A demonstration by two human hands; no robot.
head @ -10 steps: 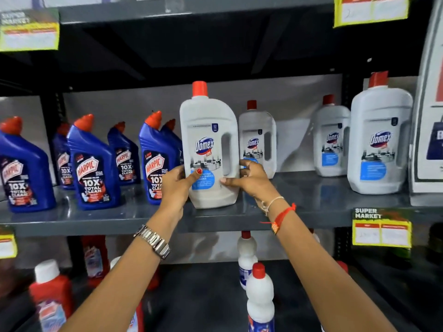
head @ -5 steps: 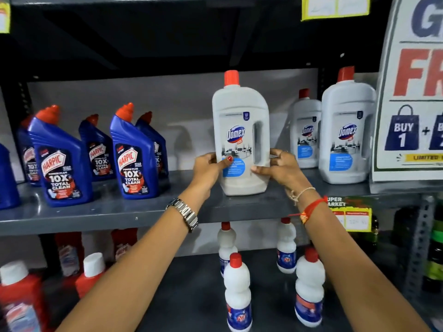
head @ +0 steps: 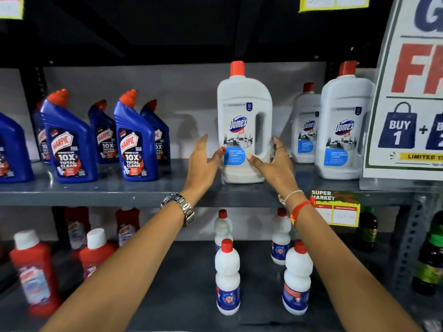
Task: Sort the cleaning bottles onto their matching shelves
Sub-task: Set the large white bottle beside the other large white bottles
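Note:
A white Domex bottle (head: 243, 111) with a red cap stands upright on the grey middle shelf (head: 119, 191). My left hand (head: 203, 161) is at its left side with fingers spread, only the thumb tip near the blue label. My right hand (head: 275, 164) is at its right side, fingers apart, loosely touching or just off the bottle. Two more white Domex bottles (head: 342, 125) stand to the right. Blue Harpic bottles (head: 135, 140) line the left of the same shelf.
A promotional "Buy 1" sign (head: 407, 104) leans at the shelf's right end. On the lower shelf stand small white bottles (head: 227, 276), red bottles (head: 33, 271) at the left and green bottles (head: 429, 255) at the far right. A yellow price tag (head: 335, 207) hangs on the shelf edge.
Both hands gripped the Domex bottle and slid it right along the shelf. Now the fingers have opened and the hands have drawn slightly off its sides while it stands by itself.

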